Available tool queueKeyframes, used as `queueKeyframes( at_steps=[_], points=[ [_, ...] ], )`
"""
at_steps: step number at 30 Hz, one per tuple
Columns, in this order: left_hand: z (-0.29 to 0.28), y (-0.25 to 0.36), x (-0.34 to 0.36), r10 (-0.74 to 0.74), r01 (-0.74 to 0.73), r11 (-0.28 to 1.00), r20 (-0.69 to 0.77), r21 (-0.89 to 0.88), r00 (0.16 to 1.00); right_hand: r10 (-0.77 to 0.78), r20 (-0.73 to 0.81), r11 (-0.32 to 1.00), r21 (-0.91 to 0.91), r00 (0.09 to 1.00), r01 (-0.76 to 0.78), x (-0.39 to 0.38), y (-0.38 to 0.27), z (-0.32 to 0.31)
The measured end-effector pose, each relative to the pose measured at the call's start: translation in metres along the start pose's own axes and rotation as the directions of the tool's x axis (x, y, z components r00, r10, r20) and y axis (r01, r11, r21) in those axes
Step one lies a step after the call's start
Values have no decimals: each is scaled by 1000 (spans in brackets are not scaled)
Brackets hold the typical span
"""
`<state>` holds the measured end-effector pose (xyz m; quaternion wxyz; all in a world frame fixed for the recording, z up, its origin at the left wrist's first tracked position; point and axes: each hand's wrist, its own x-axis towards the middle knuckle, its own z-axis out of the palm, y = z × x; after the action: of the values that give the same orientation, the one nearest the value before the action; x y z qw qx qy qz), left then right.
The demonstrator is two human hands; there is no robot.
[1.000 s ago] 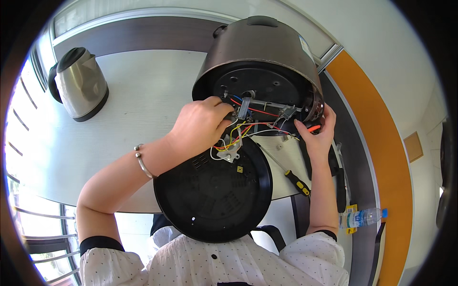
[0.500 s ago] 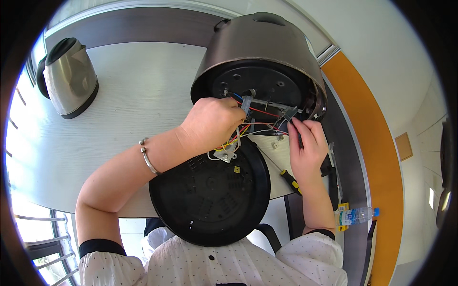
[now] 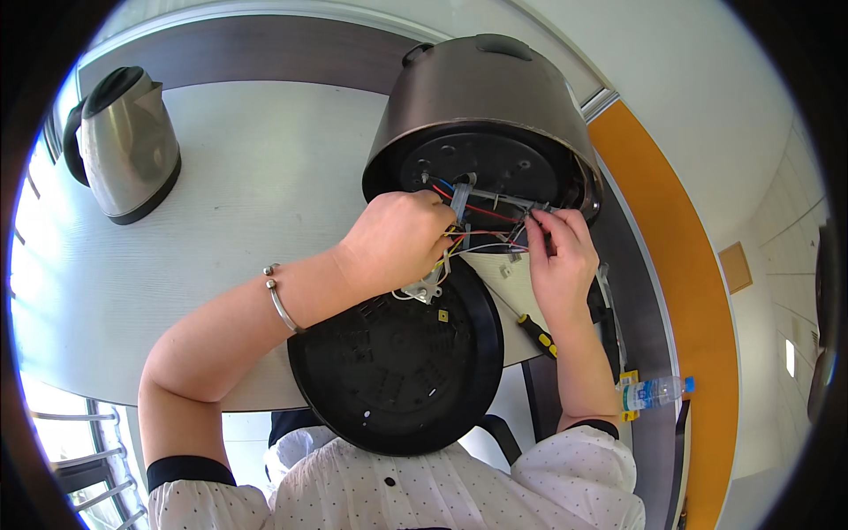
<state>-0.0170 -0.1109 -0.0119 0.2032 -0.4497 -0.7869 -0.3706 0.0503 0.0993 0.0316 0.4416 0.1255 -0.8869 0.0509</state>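
A brown rice cooker body (image 3: 481,84) lies on its side at the back of the table, its black underside (image 3: 481,159) facing me. Coloured wires (image 3: 486,210) run out of it toward the round black base cover (image 3: 380,371), which overhangs the table's front edge. My left hand (image 3: 402,234) is closed at the wire bundle, beside a grey strip (image 3: 459,201); its fingertips are partly hidden. Thumb and fingers of my right hand (image 3: 563,256) pinch at the wires near the cooker's lower right rim; what lies between them is too small to name. A metal bracket (image 3: 426,288) hangs among the wires.
A steel electric kettle (image 3: 132,146) stands at the far left of the pale table (image 3: 256,168). A yellow-and-black screwdriver (image 3: 535,334) lies near my right forearm. To the right are a plastic water bottle (image 3: 654,393) and an orange edge panel (image 3: 680,265).
My right hand has moved up and slightly left, closer to the cooker's underside, and its fingers now pinch together. My left hand stays at the wires. The view has shifted slightly.
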Motion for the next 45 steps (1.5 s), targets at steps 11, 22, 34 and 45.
queueKeyframes(
  at_steps=[11,22,34,45],
  points=[
    [-4,-3,6,-130,143,915,59,-378,990,39,40,997,68,998,-42,5,3,3],
    [-2,2,7,-156,202,777,129,-597,979,36,56,996,75,998,-41,9,5,5],
    [-2,5,6,-56,147,703,151,-696,987,42,89,997,61,995,-47,11,4,1],
    [3,-8,9,-275,373,359,284,-856,918,-140,89,987,-72,986,147,14,5,-3]
  ],
)
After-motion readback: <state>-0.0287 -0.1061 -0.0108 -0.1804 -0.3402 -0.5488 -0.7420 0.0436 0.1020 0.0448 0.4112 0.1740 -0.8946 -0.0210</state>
